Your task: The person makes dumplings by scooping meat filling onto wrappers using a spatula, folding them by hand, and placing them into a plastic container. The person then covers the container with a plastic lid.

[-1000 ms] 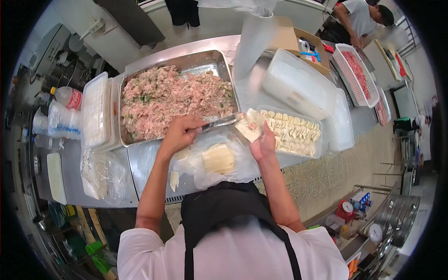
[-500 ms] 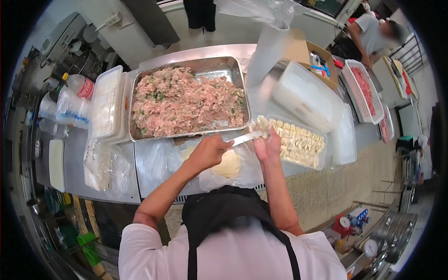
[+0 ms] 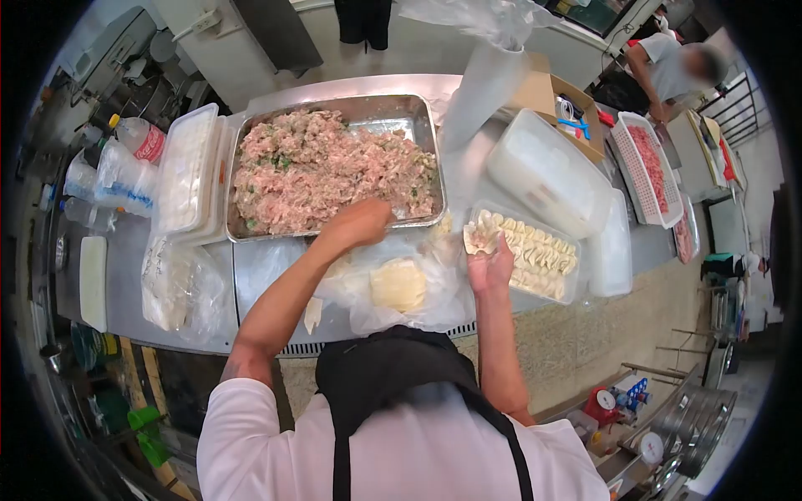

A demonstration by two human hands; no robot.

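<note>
My left hand [image 3: 361,224] is closed at the near edge of a metal tray [image 3: 334,233] heaped with minced meat [image 3: 334,171] flecked with green. Its fingers wrap round the flat spatula seen a moment ago, whose blade is now hidden by the hand. In my right hand [image 3: 493,265], palm up, rests a dumpling wrapper [image 3: 479,235] cupped by the fingers. A stack of pale wrappers [image 3: 398,285] lies on a plastic sheet [image 3: 447,302] between my forearms. Just right of my right hand, rows of folded dumplings [image 3: 535,242] fill a clear plastic container [image 3: 568,298].
Stacked lidded containers [image 3: 185,171] and bottles [image 3: 138,138] stand left. Translucent boxes [image 3: 547,171], a plastic bag roll [image 3: 480,92], a cardboard box [image 3: 576,117] and a white basket of meat [image 3: 647,167] sit right. Another person [image 3: 664,71] works at the far right.
My left hand has moved from beside the right hand, up and left to the meat tray's near edge. My right hand has stayed near the dumplings, with the wrapper now more open to view.
</note>
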